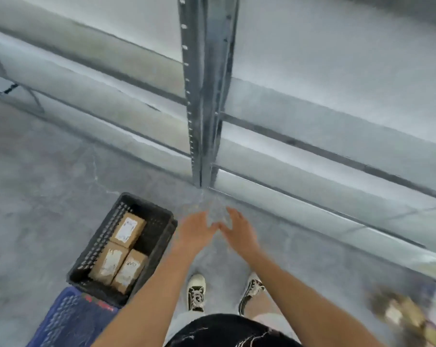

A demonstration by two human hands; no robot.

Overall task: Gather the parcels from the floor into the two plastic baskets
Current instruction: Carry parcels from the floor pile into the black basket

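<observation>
A black plastic basket (159, 216) stands on the floor at my lower left with three brown cardboard parcels (128, 229) inside, each with a white label. A blue plastic basket (61, 319) sits just in front of it at the bottom left edge. My left hand (195, 230) and my right hand (239, 230) are held out side by side over the bare floor, right of the black basket, fingers spread and holding nothing. A blurred brown parcel (399, 311) lies on the floor at the lower right.
A grey metal shelving upright (204, 96) rises straight ahead, with low shelf rails (337, 151) running left and right. My two feet in black-and-white sneakers (196, 291) stand on the grey concrete floor (49, 184).
</observation>
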